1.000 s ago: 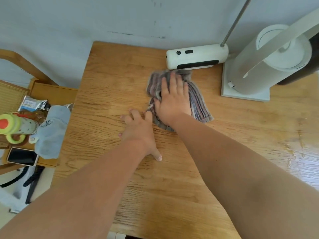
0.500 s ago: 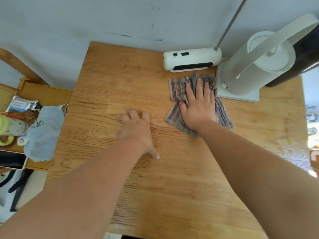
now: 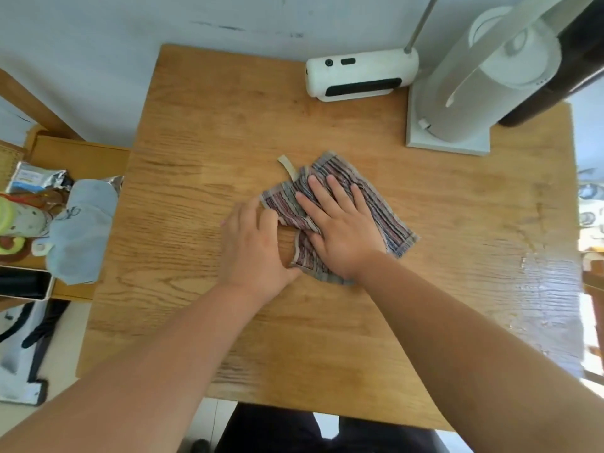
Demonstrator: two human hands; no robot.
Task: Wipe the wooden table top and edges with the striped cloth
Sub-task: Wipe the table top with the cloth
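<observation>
The desk [image 3: 202,132] is a wooden top with strong grain, pushed against a pale wall [image 3: 98,44] that carries a few dark scuff marks. Its right part shines with a wet-looking glare near the edge. Near the middle lies the striped cloth [image 3: 385,214], partly folded and rumpled, with a pale loop tag [image 3: 287,165] sticking out at its far left corner. The right hand [image 3: 340,230] lies flat on the cloth, fingers spread and pressing down rather than gripping. The left hand [image 3: 255,246] rests palm down on the bare wood just beside it, its fingers touching the cloth's left edge and loosely curled; whether they pinch the fabric cannot be told. At the back of the desk sits a white lamp base [image 3: 359,75] with a thin metal pole rising from it, and to its right a white cylindrical appliance [image 3: 464,103] on a square foot. Left of the desk, a lower wooden shelf [image 3: 78,155] holds a light blue cap [image 3: 81,230], a foil packet [image 3: 36,178] and a dark phone [image 3: 23,284].
</observation>
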